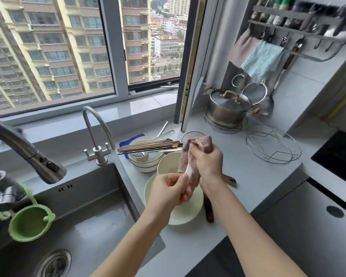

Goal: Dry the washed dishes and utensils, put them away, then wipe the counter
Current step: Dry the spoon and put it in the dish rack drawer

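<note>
My left hand (169,191) pinches the handle of a white ceramic spoon (188,172). Around the spoon's bowl end, my right hand (207,161) grips a pink cloth (203,143). Both hands hover over a wide cream bowl (185,213) on the grey counter (248,176). Behind it stands another cream bowl (168,162) and a stack of white bowls (146,163) with several chopsticks (150,147) lying across the top. A knife with a dark wooden handle (209,212) lies partly under my right forearm.
A steel sink (84,212) with two taps (97,134) lies to the left, a green strainer (30,222) hanging at its edge. A lidded steel pot (227,107) and a wire trivet (273,145) sit at the back right. Cloths (259,60) and utensils hang from a wall rack.
</note>
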The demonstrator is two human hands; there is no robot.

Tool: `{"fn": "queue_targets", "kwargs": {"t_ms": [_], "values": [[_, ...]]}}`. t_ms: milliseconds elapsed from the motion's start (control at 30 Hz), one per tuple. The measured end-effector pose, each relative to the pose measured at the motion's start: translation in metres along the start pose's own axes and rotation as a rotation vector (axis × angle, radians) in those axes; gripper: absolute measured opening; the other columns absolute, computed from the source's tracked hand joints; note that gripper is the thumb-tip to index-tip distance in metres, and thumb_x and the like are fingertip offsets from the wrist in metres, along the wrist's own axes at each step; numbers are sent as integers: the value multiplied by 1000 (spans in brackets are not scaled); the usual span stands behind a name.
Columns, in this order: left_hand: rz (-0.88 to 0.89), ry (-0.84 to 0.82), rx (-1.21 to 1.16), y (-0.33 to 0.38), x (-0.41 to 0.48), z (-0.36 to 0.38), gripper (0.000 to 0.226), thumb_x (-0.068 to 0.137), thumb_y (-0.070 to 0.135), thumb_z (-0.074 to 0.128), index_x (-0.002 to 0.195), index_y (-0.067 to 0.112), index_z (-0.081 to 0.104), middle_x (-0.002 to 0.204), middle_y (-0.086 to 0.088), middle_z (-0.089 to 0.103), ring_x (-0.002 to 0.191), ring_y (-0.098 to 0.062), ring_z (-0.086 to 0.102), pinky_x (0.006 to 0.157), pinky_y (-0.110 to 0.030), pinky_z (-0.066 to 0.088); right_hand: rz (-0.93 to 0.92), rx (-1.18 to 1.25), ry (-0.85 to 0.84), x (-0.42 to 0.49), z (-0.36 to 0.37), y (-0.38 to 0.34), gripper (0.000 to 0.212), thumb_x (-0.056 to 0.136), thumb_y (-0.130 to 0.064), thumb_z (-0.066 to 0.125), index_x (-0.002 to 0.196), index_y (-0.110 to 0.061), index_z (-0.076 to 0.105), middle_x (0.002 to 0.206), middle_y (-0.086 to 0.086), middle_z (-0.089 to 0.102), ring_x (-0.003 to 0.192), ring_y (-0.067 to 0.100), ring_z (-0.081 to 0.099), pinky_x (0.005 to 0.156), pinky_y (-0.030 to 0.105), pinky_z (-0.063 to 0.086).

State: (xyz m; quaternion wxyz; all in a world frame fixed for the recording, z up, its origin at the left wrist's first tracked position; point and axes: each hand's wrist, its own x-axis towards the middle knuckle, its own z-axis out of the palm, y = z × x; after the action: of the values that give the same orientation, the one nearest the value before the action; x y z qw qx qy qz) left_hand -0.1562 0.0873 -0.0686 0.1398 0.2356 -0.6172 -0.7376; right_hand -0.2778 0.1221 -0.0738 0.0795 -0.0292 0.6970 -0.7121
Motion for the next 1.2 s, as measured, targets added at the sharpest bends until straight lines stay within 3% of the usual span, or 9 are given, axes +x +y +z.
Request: {"fn": "queue_targets", "kwargs": {"t_ms": [133, 267, 333, 433, 567, 700, 767, 933, 1200], "values": [[-23, 32, -13, -4, -5, 14, 30, 95, 7, 49, 69, -1, 61, 51, -2, 50, 43, -9, 39, 43, -14, 30, -207, -312, 216, 13, -45, -8, 18, 84, -27, 71, 89, -12, 63, 80, 0, 66, 77, 19, 62, 75, 32, 51], [21, 93, -35, -12, -6, 48, 36, 95, 10, 51, 61, 4, 62, 51, -3, 57, 42, -10, 46, 42, -16, 35, 144, 12, 26, -15, -93, -4, 35, 94, -45, 52, 94, -11, 60, 71, 1, 63, 61, 16, 61, 49, 21, 46], [28, 44, 15, -15, -12, 75, 43, 95, 11, 51, 53, 9, 61, 50, -8, 58, 42, -16, 51, 44, -20, 40, 284, 164, -129, -37, -109, -4, 33, 97, -41, 49, 92, -10, 60, 68, 6, 61, 53, 14, 60, 44, 18, 43], [-3, -78, 95, -20, -28, 119, 44, 95, 17, 53, 54, 7, 65, 53, -13, 64, 46, -25, 59, 50, -30, 50, 306, 297, -59, -48, -143, -5, 14, 93, -19, 59, 85, -10, 64, 76, 16, 65, 67, 27, 65, 60, 33, 51], [48, -252, 490, -23, -54, 156, 39, 92, 31, 57, 69, 2, 72, 62, -6, 72, 53, -17, 68, 51, -28, 55, 275, 284, 32, -53, -227, -11, 9, 84, -3, 68, 92, -2, 64, 74, 14, 67, 57, 24, 67, 55, 36, 57], [253, -143, 501, -11, -71, 202, 45, 86, 52, 55, 70, 13, 70, 62, -2, 70, 51, -11, 62, 47, -22, 44, 261, 193, -17, -76, -331, -29, 11, 82, 3, 68, 83, -5, 60, 74, 18, 65, 43, 28, 60, 42, 34, 53], [335, -252, 625, -12, -72, 246, 44, 79, 63, 51, 78, 22, 68, 64, 1, 68, 57, -12, 63, 58, -27, 48, 208, 71, -104, -90, -377, -36, 11, 81, 2, 69, 86, -8, 64, 83, 17, 70, 54, 23, 66, 51, 32, 56], [506, -458, 824, -48, -106, 364, 32, 94, 19, 51, 69, -2, 53, 55, -9, 55, 48, -16, 44, 52, -32, 39, 142, -188, -143, -122, -484, -46, 10, 83, -3, 70, 91, -5, 64, 75, 6, 68, 53, 7, 64, 50, 19, 51], [389, -678, 638, -99, -177, 513, 35, 92, 15, 54, 68, -10, 59, 52, -10, 55, 43, -14, 52, 42, -26, 43, 274, -15, 69, -186, -647, -20, 10, 84, -1, 67, 92, 5, 69, 74, 9, 70, 64, 15, 67, 59, 21, 54]]}}
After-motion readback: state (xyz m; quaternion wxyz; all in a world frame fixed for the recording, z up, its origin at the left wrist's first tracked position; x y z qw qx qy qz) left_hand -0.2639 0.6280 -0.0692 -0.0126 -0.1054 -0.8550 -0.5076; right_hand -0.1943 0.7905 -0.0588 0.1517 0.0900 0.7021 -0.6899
